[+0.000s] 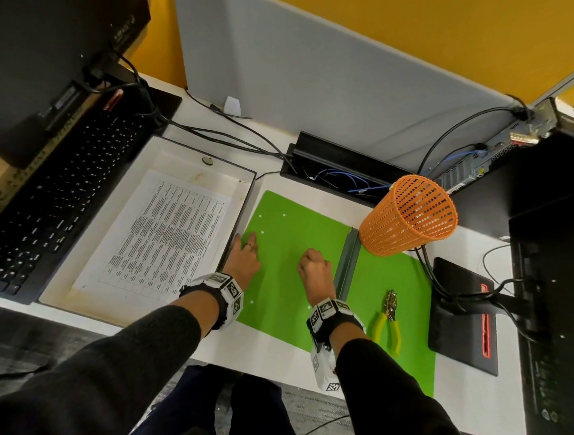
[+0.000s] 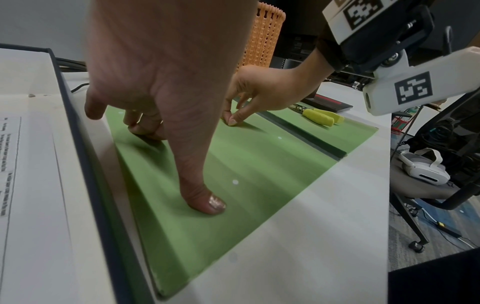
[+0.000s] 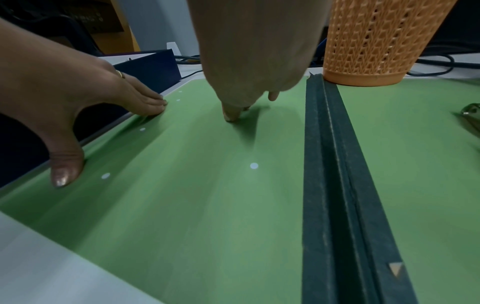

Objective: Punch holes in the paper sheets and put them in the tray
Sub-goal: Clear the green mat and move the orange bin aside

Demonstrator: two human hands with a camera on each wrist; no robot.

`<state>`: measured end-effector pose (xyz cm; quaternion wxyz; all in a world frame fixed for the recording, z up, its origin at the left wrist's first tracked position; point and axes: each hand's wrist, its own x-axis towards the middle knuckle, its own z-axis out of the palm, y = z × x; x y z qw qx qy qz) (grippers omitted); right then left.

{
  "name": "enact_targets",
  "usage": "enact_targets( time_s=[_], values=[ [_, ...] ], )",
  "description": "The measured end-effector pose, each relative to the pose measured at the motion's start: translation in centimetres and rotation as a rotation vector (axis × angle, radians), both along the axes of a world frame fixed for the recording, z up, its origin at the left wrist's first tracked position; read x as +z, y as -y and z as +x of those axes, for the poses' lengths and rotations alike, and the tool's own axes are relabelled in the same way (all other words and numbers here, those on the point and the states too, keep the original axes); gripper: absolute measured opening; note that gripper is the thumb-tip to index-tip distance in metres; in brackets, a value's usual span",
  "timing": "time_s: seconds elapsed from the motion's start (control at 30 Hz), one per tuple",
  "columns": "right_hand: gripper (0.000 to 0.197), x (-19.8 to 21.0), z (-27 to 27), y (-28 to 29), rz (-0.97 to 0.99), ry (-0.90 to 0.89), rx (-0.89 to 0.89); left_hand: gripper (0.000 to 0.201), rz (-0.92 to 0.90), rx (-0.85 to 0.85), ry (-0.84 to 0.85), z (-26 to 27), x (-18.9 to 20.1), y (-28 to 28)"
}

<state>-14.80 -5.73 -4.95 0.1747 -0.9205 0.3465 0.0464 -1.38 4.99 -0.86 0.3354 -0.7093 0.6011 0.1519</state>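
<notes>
— What lies on the desk (image 1: 282,180)?
— A green mat (image 1: 295,224) with a dark strip (image 1: 347,263) across it; an orange basket (image 1: 408,215) stands at its far edge.
— Elsewhere?
— Keyboard (image 1: 61,192) left, cables (image 1: 236,138) behind.

A white desk (image 1: 276,143) meets a grey partition (image 1: 320,69) before yellow walls (image 1: 455,23).

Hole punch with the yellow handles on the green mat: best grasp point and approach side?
Grip the two yellow handles of the hole punch, coming from above on the near side with the right hand. It lies flat on the green mat, handles toward the person and splayed, metal head pointing away, so fingers can wrap both handles.
</notes>
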Motion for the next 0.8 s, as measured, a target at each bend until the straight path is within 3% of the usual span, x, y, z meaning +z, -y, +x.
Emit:
enact_targets(
  time_s=[0.2, 0.37, 0.67, 0.8],
  values=[
    [0.014, -0.1, 0.2, -0.2, 0.0, -0.097, -0.007, 0.07, -0.007, 0.001, 0.015, -0.1, -0.1, 0.0],
    [0.029, 1.2, 0.6, -0.3, 0.041, -0.094, -0.01, 0.071, -0.002, -0.014, 0.021, -0.1, 0.1, -0.1],
    [0.024, 7.5, 2.4, 5.0, -0.115, 0.14, 0.03, 0.064, 0.008, -0.023, 0.028, -0.2, 1.0, -0.1],
    [0.014, 12.2, 2.7, 8.9, -0.216, 0.279, -0.106, 0.059, -0.009, -0.035, 0.016, -0.1, 1.0, -0.2]
  ],
)
